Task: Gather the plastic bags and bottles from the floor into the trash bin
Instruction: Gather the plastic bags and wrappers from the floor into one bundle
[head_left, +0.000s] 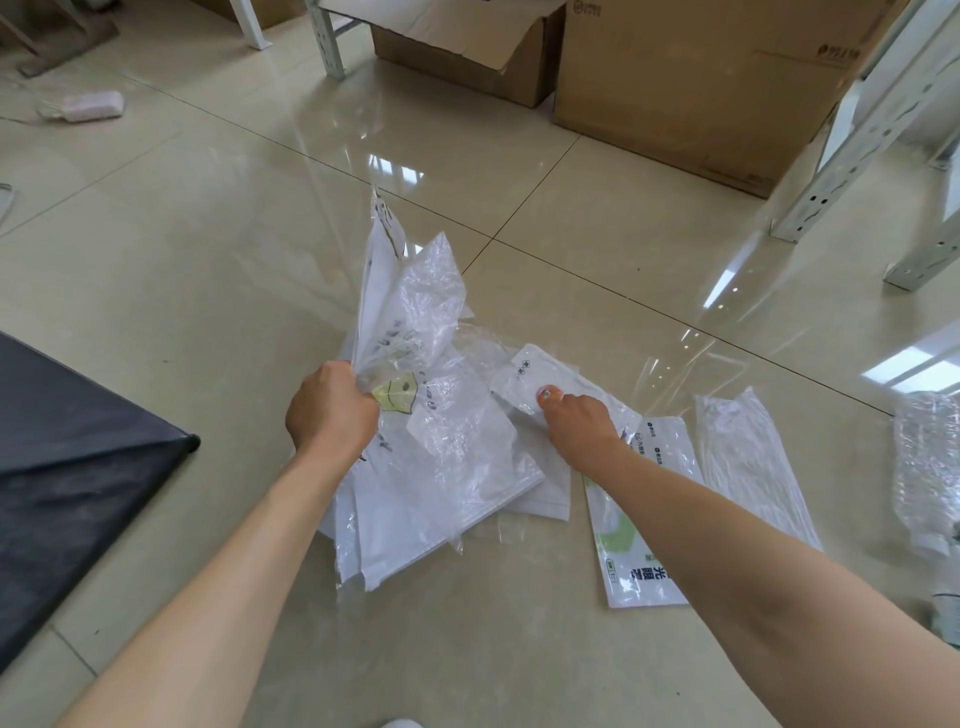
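My left hand (331, 408) is shut on a bunch of white and clear plastic bags (415, 322), lifted partly off the floor and fanning upward. My right hand (579, 426) pinches a flat white pouch (540, 376) lying on the floor beside the bunch. To the right lie a white packet with green print (639, 561), a clear bag (743, 462) and a crushed clear plastic bottle (927, 467) at the right edge. The black trash bag of the bin (67, 457) fills the left edge.
Cardboard boxes (691, 78) stand at the back, between white metal shelf legs (831, 171) on the right and another leg (327, 41) at the back. A white power strip (91, 106) lies far left on the glossy tile floor.
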